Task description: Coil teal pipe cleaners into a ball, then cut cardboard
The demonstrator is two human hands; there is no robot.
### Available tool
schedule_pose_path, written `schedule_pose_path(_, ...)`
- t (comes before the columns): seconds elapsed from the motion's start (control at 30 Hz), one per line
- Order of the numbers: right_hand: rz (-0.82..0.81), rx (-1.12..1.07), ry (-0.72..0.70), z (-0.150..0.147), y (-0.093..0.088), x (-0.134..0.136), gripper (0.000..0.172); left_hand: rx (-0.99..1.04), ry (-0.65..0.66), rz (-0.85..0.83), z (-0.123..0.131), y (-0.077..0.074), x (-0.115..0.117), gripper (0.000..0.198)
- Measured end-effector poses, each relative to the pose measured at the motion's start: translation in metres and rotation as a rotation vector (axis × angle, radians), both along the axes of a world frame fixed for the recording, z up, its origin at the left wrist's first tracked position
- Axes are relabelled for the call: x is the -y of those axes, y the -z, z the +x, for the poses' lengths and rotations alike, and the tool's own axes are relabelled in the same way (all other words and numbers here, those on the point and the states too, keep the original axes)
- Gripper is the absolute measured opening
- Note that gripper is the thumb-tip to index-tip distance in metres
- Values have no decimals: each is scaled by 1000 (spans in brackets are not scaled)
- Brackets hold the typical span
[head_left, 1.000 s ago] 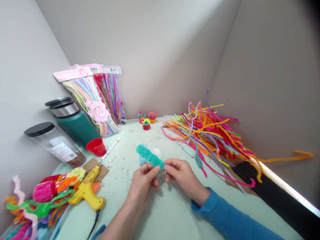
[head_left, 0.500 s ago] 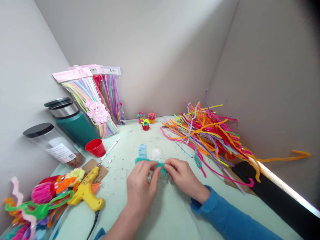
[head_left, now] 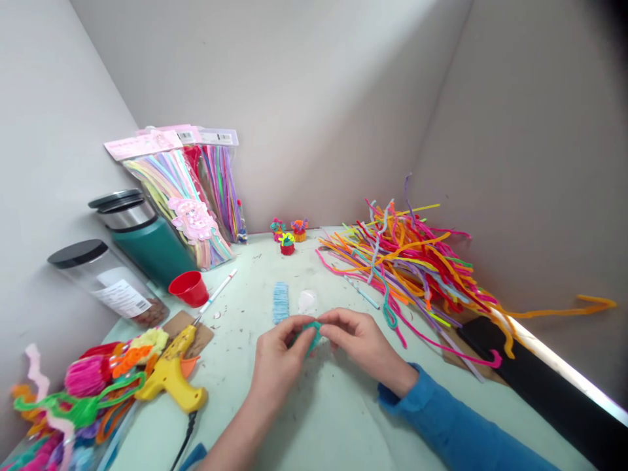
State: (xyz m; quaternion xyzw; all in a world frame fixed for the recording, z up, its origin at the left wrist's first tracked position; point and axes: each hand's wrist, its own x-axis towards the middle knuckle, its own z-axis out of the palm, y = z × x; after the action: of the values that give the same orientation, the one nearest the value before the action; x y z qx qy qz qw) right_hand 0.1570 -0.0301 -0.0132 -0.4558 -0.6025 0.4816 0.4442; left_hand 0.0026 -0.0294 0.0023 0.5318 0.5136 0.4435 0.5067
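Between my two hands is a teal pipe cleaner [head_left: 313, 335], mostly covered by my fingers. My left hand [head_left: 282, 353] is closed, its thumb and forefinger pinching the fuzzy piece. On the right, my right hand [head_left: 357, 340] pinches the same piece near its end, fingertips close to those of the left. Just beyond the left fingers lies a light-blue ribbed strip [head_left: 280, 302]. A whitish clear blob [head_left: 307, 301] rests on the table to its right.
A yellow glue gun [head_left: 171, 376] lies left, beside a red cup [head_left: 189, 288], a jar [head_left: 105, 281], a green bottle [head_left: 147, 239] and a colourful heap [head_left: 88, 379]. Loose pipe cleaners [head_left: 407, 261] spread at right. Small potted ornaments [head_left: 287, 244] stand at the back.
The teal pipe cleaner stuck out past my left fingers before; now only a short part shows between both hands. My left hand has turned slightly, and the blue strip shows more fully.
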Motion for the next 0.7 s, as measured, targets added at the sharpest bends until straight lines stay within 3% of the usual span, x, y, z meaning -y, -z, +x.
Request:
schedule_pose_path(0.17,54,11,53,-3,2,1,15,241,-34,-187,4,-5,0,29)
schedule_pose_path(0.7,144,23,86,-9,1,6,10,449,82,-352,1,1,3,25)
